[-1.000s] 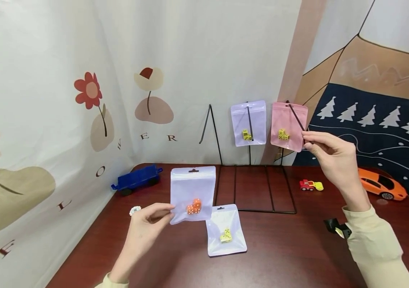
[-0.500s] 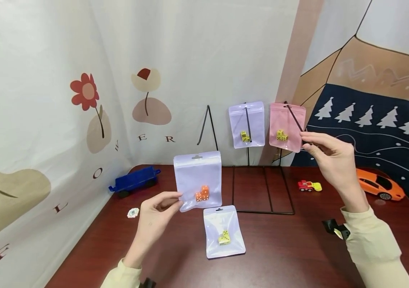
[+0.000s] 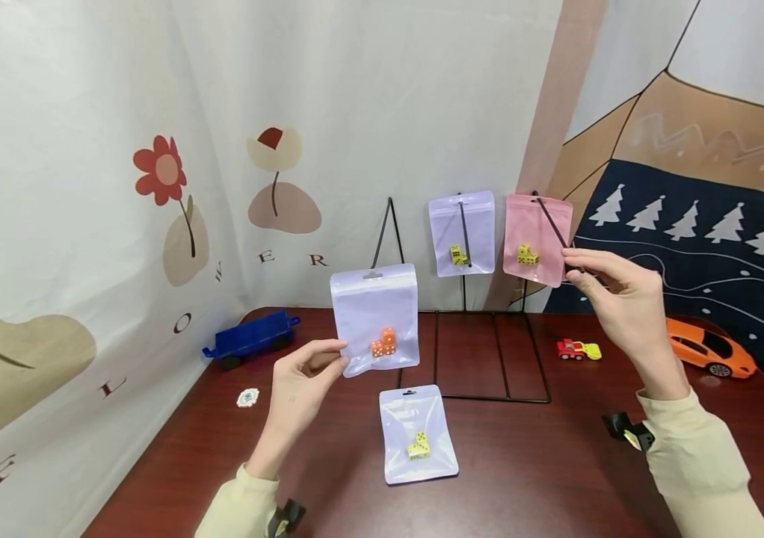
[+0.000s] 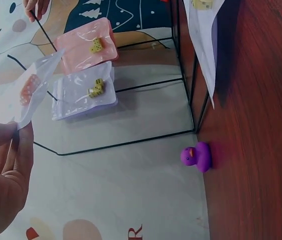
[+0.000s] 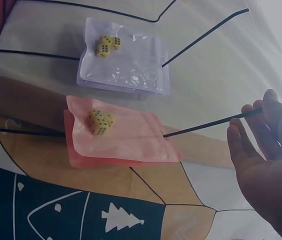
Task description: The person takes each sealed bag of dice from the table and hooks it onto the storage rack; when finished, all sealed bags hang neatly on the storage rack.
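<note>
My left hand (image 3: 304, 385) pinches the lower left edge of a lilac zip pouch (image 3: 368, 302) with orange dice (image 3: 385, 344) inside. The pouch is upright in the air, in front of the rack's left hook in the head view. My right hand (image 3: 634, 310) pinches the end of the rack's right hook (image 5: 201, 126), as the right wrist view shows. From that hook hangs a pink pouch (image 3: 519, 224) with yellow dice. Another lilac pouch (image 3: 445, 224) with yellow dice hangs on the middle hook. A further lilac pouch (image 3: 416, 411) with yellow dice lies on the table.
The black wire rack's base (image 3: 490, 397) rests on the brown table (image 3: 516, 478). A blue toy trailer (image 3: 254, 338) and a chip (image 3: 247, 397) are left. Right stand a red-yellow toy vehicle (image 3: 577, 349) and an orange toy car (image 3: 708, 347). The left wrist view shows a purple duck (image 4: 201, 156).
My left hand has lifted the lilac pouch with the orange dice up and to the right, towards the left hook. My right hand keeps its grip on the right hook.
</note>
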`<move>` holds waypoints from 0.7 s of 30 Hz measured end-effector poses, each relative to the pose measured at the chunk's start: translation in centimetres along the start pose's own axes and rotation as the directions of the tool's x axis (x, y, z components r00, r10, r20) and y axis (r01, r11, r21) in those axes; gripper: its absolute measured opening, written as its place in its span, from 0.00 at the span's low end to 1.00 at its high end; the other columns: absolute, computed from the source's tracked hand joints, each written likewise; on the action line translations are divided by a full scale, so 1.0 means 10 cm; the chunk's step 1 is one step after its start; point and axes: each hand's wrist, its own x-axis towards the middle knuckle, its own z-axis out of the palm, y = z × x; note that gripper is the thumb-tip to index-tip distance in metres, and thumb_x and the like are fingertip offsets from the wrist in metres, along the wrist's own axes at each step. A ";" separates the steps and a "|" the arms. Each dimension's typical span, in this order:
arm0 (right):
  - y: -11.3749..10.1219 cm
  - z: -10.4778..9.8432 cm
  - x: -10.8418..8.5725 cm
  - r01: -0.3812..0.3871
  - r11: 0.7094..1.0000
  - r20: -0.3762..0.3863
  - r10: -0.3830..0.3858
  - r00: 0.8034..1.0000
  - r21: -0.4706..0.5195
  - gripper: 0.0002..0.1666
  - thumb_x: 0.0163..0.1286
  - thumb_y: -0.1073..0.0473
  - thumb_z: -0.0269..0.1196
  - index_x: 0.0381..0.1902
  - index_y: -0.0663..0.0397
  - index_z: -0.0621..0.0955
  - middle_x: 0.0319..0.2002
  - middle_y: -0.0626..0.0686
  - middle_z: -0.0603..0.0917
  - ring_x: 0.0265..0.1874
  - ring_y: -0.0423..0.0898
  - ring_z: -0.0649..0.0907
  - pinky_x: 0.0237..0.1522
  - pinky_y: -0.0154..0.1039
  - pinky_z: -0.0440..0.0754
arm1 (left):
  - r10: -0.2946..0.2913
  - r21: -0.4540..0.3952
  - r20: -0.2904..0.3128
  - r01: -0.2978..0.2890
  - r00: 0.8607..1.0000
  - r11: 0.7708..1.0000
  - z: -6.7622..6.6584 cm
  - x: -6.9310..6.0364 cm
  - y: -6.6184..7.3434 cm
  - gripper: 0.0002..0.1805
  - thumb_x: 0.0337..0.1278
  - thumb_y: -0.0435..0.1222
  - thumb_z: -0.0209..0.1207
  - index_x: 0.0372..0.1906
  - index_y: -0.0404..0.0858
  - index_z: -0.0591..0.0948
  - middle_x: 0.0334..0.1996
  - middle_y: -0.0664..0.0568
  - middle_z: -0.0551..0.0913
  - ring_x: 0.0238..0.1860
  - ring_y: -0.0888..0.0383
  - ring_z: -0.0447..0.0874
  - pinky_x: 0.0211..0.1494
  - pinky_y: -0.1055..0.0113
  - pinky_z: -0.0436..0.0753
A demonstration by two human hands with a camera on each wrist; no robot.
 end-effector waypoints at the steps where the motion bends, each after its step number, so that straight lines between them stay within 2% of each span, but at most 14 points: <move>1: 0.01 0.00 0.00 -0.001 1.000 0.000 0.001 1.000 -0.001 0.22 0.50 0.87 0.62 0.44 0.73 0.82 0.41 0.65 0.84 0.39 0.37 0.82 0.45 0.26 0.78 | -0.007 -0.001 0.000 0.007 1.000 1.000 0.00 0.01 -0.01 0.12 0.49 0.18 0.62 0.41 0.26 0.83 0.31 0.36 0.84 0.32 0.55 0.84 0.37 0.73 0.81; 3: 0.04 -0.01 0.00 -0.005 1.000 0.001 0.005 1.000 -0.009 0.21 0.51 0.86 0.62 0.44 0.73 0.82 0.42 0.65 0.84 0.41 0.37 0.82 0.46 0.26 0.78 | 0.005 -0.002 0.001 -0.005 1.000 1.000 0.01 0.04 -0.03 0.12 0.49 0.18 0.62 0.41 0.25 0.83 0.31 0.35 0.84 0.33 0.53 0.84 0.37 0.73 0.81; 6: 0.14 -0.01 -0.02 -0.012 1.000 0.002 0.012 1.000 -0.020 0.22 0.50 0.86 0.63 0.44 0.71 0.82 0.42 0.64 0.84 0.42 0.38 0.82 0.47 0.27 0.78 | 0.022 -0.010 0.006 -0.022 1.000 1.000 0.00 0.09 -0.16 0.12 0.49 0.18 0.63 0.42 0.26 0.83 0.32 0.35 0.84 0.33 0.52 0.84 0.37 0.73 0.81; 10: 0.23 0.00 -0.03 -0.020 1.000 0.003 0.020 1.000 -0.023 0.23 0.50 0.85 0.63 0.45 0.69 0.83 0.43 0.63 0.84 0.43 0.38 0.82 0.47 0.26 0.78 | 0.030 -0.016 0.009 -0.030 1.000 0.999 -0.01 0.14 -0.34 0.13 0.50 0.20 0.64 0.43 0.28 0.83 0.33 0.38 0.85 0.34 0.55 0.85 0.38 0.72 0.82; 12: 0.19 0.01 -0.03 -0.021 1.000 0.006 0.021 1.000 -0.021 0.23 0.50 0.85 0.63 0.45 0.69 0.83 0.43 0.62 0.84 0.42 0.38 0.82 0.47 0.26 0.77 | 0.031 -0.014 0.009 -0.031 0.999 0.999 0.00 0.17 -0.37 0.13 0.50 0.21 0.64 0.43 0.29 0.83 0.33 0.39 0.85 0.34 0.58 0.84 0.37 0.73 0.82; 15: 0.10 0.01 -0.02 -0.011 1.000 0.005 0.011 1.000 -0.017 0.22 0.51 0.85 0.63 0.45 0.71 0.82 0.42 0.64 0.84 0.42 0.37 0.82 0.48 0.26 0.77 | 0.030 -0.019 0.007 -0.030 1.000 0.999 0.03 0.20 -0.38 0.12 0.50 0.20 0.64 0.43 0.28 0.83 0.33 0.37 0.85 0.34 0.58 0.84 0.37 0.73 0.82; 21: 0.01 -0.01 0.01 0.004 1.000 0.005 -0.004 1.000 -0.009 0.21 0.51 0.86 0.62 0.44 0.73 0.82 0.42 0.66 0.83 0.44 0.39 0.82 0.49 0.27 0.77 | 0.035 -0.011 0.008 -0.035 0.999 0.999 0.10 0.25 -0.21 0.12 0.49 0.18 0.62 0.42 0.23 0.82 0.33 0.33 0.84 0.34 0.51 0.84 0.37 0.73 0.81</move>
